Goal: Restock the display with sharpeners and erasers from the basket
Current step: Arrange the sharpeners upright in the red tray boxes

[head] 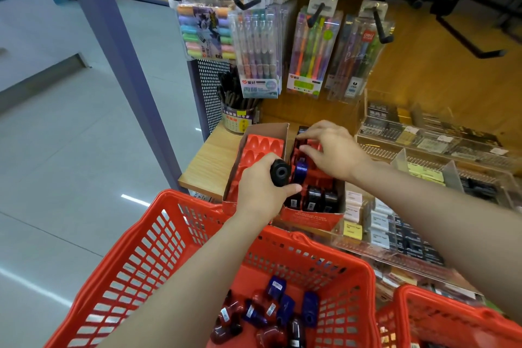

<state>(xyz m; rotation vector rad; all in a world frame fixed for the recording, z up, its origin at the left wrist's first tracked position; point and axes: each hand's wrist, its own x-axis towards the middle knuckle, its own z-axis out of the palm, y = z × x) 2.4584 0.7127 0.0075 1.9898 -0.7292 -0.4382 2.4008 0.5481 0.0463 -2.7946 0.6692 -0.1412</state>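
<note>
I'm midway through filling the display box (313, 178) on the shelf (209, 161). My left hand (260, 192) has its grip clenched round a black sharpener (280, 172), held just over the box's near edge. My right hand (330, 150) reaches into the box, fingertips on the sharpeners already seated there; its grip looks curled, though I can't tell whether it pinches one. More sharpeners lie in the basket (169, 234) below. Next, I judge, the black one needs a free slot and an upright drop.
</note>
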